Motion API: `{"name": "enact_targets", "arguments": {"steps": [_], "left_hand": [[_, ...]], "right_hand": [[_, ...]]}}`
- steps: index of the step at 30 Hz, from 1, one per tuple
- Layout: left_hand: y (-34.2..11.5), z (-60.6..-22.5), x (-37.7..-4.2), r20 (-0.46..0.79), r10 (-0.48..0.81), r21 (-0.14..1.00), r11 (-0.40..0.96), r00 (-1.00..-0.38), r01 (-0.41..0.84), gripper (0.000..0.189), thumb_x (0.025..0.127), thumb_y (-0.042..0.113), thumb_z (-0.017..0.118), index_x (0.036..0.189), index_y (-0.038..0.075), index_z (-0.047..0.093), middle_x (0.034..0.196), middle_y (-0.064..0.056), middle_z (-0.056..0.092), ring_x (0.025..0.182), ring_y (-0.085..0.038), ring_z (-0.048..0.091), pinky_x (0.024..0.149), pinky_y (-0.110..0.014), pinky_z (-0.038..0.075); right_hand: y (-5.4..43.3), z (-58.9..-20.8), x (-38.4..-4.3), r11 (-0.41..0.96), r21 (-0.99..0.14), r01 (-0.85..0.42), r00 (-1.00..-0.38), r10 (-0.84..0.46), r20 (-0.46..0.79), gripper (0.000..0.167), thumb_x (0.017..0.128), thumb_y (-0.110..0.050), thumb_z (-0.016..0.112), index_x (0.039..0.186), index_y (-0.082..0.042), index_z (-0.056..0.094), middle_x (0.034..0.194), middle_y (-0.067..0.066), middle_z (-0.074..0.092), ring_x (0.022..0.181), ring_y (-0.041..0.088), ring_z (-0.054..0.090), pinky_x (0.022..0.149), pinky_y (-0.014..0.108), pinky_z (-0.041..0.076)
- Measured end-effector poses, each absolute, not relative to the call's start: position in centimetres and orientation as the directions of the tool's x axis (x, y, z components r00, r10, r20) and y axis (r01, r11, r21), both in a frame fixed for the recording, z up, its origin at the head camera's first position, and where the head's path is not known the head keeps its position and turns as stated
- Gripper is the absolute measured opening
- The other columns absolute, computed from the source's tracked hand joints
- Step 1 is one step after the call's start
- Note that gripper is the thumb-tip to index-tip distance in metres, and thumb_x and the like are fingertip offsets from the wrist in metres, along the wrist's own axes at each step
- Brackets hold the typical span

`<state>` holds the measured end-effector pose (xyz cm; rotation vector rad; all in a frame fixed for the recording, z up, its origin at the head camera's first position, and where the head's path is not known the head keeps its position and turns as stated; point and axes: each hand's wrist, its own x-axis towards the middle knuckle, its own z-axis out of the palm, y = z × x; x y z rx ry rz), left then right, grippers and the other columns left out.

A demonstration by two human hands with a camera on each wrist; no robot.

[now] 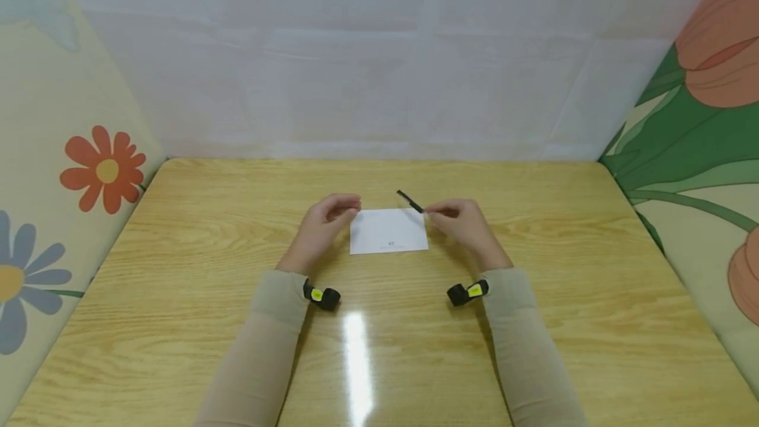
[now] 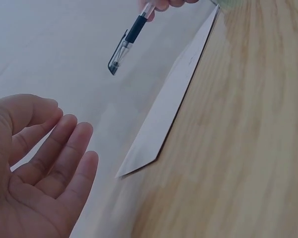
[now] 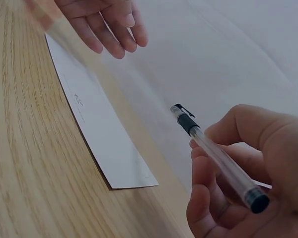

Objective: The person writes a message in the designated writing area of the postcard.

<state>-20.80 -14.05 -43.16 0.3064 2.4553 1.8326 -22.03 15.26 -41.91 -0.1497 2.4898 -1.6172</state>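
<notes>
My right hand (image 1: 459, 223) pinches a capped pen (image 3: 218, 158) between thumb and fingers. The pen has a clear barrel, a black grip and a clear cap with a dark clip; in the left wrist view the capped end of the pen (image 2: 134, 32) points toward my left hand. A white card (image 1: 388, 232) with small print near its front edge lies on the table between the hands. At the card's left side, my left hand (image 1: 326, 223) is held with its fingers loosely bent and nothing in them; the right wrist view shows that left hand (image 3: 107, 22) above the card's far end.
The wooden table (image 1: 178, 321) carries a bright light reflection in front of the card. A white sheet (image 1: 356, 84) hangs behind it, and flower-patterned panels (image 1: 35, 183) flank both sides. Each wrist wears a black strap with a small camera (image 1: 323, 297).
</notes>
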Motion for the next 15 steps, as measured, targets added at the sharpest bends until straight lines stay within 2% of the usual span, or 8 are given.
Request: {"name": "enact_targets", "arguments": {"steps": [5,10,15], "left_hand": [[-13.67,-43.14,-20.78,0.069,0.203,0.951,0.281,-0.977,0.125,0.034,0.103,0.015,0.060,0.134,0.000,0.061,0.126,-0.016,0.066,0.115,-0.027,0.061,0.102,-0.039,0.048],[-13.41,-43.09,-20.70,0.062,0.212,0.950,0.286,-0.975,0.122,0.034,0.104,0.015,0.060,0.134,0.001,0.061,0.126,-0.016,0.066,0.115,-0.028,0.062,0.103,-0.042,0.048],[-13.43,-43.15,-20.63,0.051,0.232,0.957,0.267,-0.971,0.114,0.037,0.104,0.016,0.060,0.137,0.000,0.059,0.129,-0.018,0.065,0.118,-0.031,0.061,0.105,-0.044,0.047]], "right_hand": [[15.04,-41.89,-21.96,0.401,-0.916,0.007,-0.974,-0.204,-0.096,0.020,0.097,-0.012,0.069,0.113,-0.004,0.076,0.114,0.013,0.072,0.095,0.020,0.064,0.077,0.027,0.053],[14.76,-41.68,-21.90,0.410,-0.912,0.021,-0.967,-0.223,-0.122,0.019,0.097,-0.016,0.070,0.112,-0.007,0.077,0.112,0.011,0.072,0.086,0.019,0.061,0.067,0.026,0.050],[14.45,-41.61,-21.93,0.421,-0.907,0.015,-0.960,-0.247,-0.131,0.017,0.097,-0.017,0.070,0.110,-0.009,0.078,0.115,0.009,0.071,0.095,0.021,0.062,0.074,0.029,0.051]]}}
